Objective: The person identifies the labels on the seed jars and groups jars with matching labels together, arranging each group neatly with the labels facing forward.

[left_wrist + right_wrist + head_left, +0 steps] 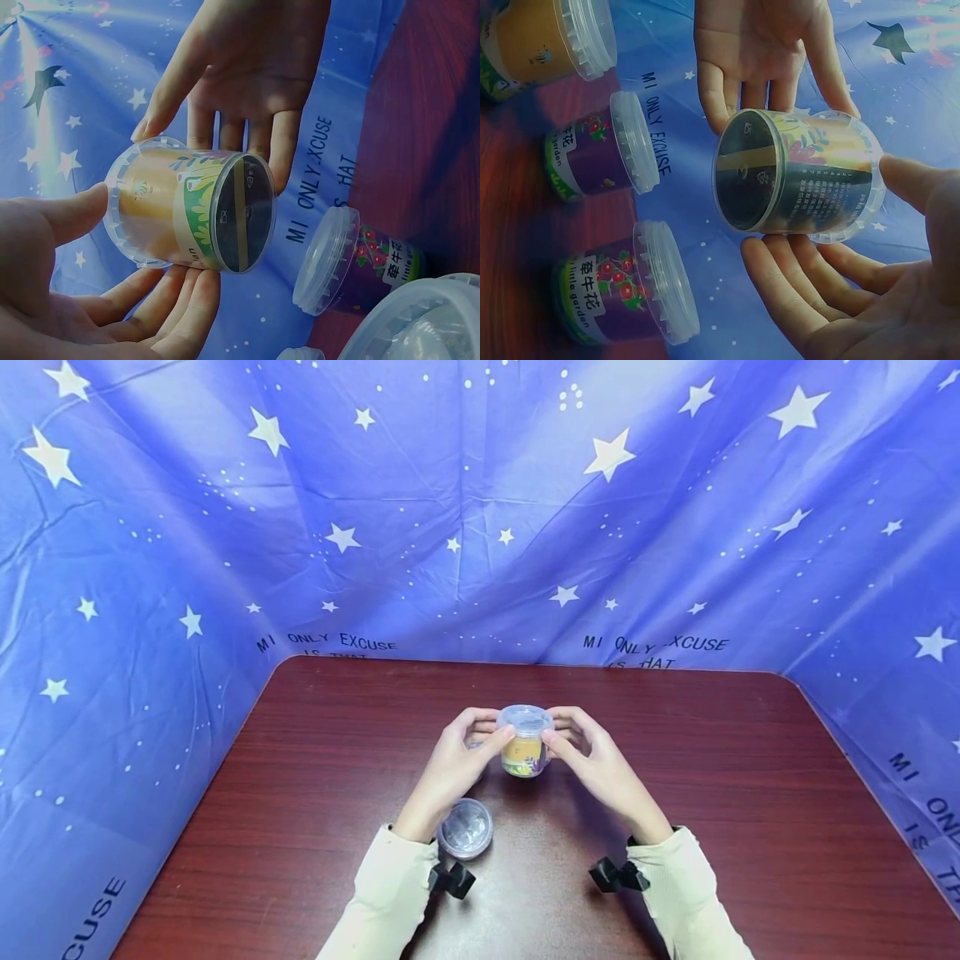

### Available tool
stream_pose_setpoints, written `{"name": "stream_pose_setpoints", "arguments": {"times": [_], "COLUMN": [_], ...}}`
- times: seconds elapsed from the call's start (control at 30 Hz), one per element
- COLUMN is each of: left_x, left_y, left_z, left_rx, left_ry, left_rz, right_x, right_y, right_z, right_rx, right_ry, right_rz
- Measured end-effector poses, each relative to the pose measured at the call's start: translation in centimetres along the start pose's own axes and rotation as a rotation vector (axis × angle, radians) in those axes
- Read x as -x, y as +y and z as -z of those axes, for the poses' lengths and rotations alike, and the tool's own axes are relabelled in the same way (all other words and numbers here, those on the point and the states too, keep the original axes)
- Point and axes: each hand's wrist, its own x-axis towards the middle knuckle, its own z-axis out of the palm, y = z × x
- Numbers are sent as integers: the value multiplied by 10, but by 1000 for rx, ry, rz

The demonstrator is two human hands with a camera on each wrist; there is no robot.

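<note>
Both hands hold a small clear plastic jar with a lid and a yellow flower-printed label (522,752) above the table, between them. My left hand (459,764) grips its left side, thumb near the lid rim and fingers along the wall. On the opposite side my right hand (603,768) grips it the same way. The left wrist view shows the jar's dark base (246,214) with a tan strip across it. Dark soil-like content cannot be confirmed. Another lidded jar (466,828) stands beside my left wrist.
Two purple-labelled lidded jars (604,292) and a yellow-labelled one (536,45) stand on the dark red wooden table (720,793) in the right wrist view. A blue star-printed cloth (465,510) hangs around the table's back and sides.
</note>
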Motion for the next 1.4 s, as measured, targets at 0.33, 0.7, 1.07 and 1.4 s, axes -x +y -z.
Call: {"name": "stream_pose_setpoints", "arguments": {"times": [0.33, 0.7, 1.07, 1.4], "left_x": [0, 2, 7, 7], "left_y": [-3, -2, 1, -3], "left_z": [0, 0, -5, -6], "left_rx": [51, 49, -20, -7], "left_ry": [-36, -15, 17, 15], "left_rz": [9, 26, -12, -28], "right_x": [0, 0, -4, -6], "right_y": [-1, -2, -2, -3], "right_z": [-5, -12, -18, -24], "right_rx": [-12, 6, 50, 86], "right_ry": [-57, -19, 62, 85], "right_rz": [-30, -37, -22, -16]}}
